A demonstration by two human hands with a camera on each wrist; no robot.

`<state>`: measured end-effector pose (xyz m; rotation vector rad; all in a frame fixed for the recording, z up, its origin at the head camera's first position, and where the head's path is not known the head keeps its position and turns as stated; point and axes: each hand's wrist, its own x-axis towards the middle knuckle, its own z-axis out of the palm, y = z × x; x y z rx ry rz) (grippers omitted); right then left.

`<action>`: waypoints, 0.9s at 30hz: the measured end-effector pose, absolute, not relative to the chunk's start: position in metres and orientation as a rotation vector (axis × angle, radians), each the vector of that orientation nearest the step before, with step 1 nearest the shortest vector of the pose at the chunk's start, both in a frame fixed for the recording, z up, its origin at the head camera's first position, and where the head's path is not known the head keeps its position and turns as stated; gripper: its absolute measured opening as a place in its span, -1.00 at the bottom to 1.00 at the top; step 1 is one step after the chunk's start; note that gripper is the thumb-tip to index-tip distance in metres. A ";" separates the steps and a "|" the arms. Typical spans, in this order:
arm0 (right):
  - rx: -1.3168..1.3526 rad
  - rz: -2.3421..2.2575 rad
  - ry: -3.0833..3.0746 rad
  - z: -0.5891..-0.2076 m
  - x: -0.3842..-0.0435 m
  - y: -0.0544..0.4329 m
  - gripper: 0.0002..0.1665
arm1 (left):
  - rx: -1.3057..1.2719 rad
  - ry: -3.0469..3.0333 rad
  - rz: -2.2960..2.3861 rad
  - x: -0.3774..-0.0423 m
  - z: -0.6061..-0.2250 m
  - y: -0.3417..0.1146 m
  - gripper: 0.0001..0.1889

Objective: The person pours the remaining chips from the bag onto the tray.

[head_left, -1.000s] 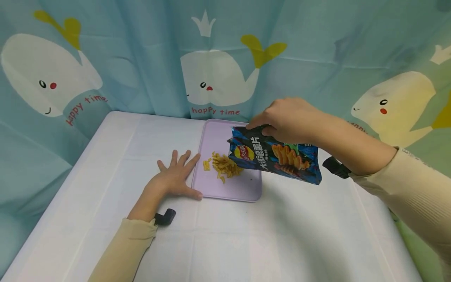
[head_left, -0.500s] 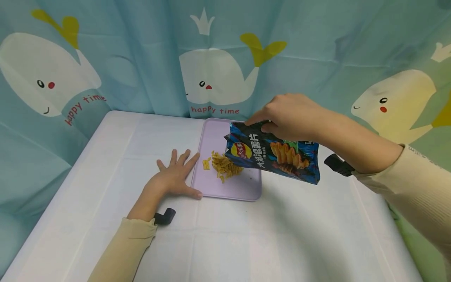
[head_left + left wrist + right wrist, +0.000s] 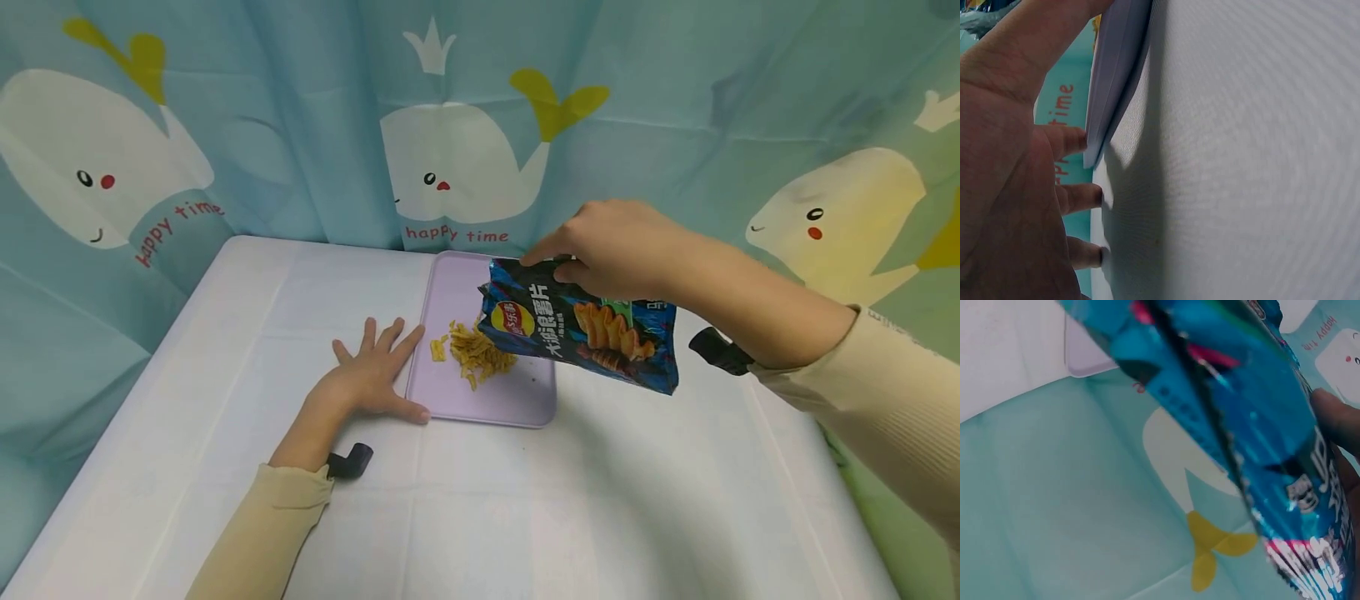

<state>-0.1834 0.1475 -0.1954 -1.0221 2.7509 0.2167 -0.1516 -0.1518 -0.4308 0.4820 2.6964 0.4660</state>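
In the head view a blue and black potato chip bag (image 3: pixel 547 321) tilts over a lilac tray (image 3: pixel 517 404), its torn end low on the left. My right hand (image 3: pixel 618 250) grips it from above, along the upper edge; in the right wrist view the thumb presses the foil of the bag (image 3: pixel 1260 425). Below the torn end lies a heap of ridged, broken chips (image 3: pixel 476 358), partly covered by the bag. My left hand (image 3: pixel 367 379) is spread beside the tray, thumb and a fingertip at its left edge. Its fingertips meet the white cloth in the left wrist view.
A white cloth (image 3: pixel 465 517) covers the table. Behind it hangs a blue-green curtain (image 3: pixel 315 125) printed with whales, close to the tray's far edge. A black wrist camera (image 3: pixel 350 461) sits on the left wrist, another black camera (image 3: pixel 720 350) on the right.
The right hand and chip bag have shifted slightly up and left over the tray, mostly in the first half second. The left hand and the chip heap stay about the same.
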 end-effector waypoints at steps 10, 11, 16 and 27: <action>-1.011 0.203 2.760 -0.195 -0.182 0.149 -0.54 | 0.476 2.698 0.449 -0.152 -0.431 -0.151 0.41; -1.014 0.201 2.758 -0.195 -0.183 0.149 -0.54 | 0.476 2.698 0.447 -0.151 -0.431 -0.151 0.41; -1.044 0.198 2.755 -0.194 -0.183 0.148 -0.56 | 0.477 2.701 0.444 -0.151 -0.431 -0.152 0.41; -1.051 0.245 2.742 -0.188 -0.185 0.142 -0.56 | 0.490 2.704 0.459 -0.151 -0.432 -0.153 0.42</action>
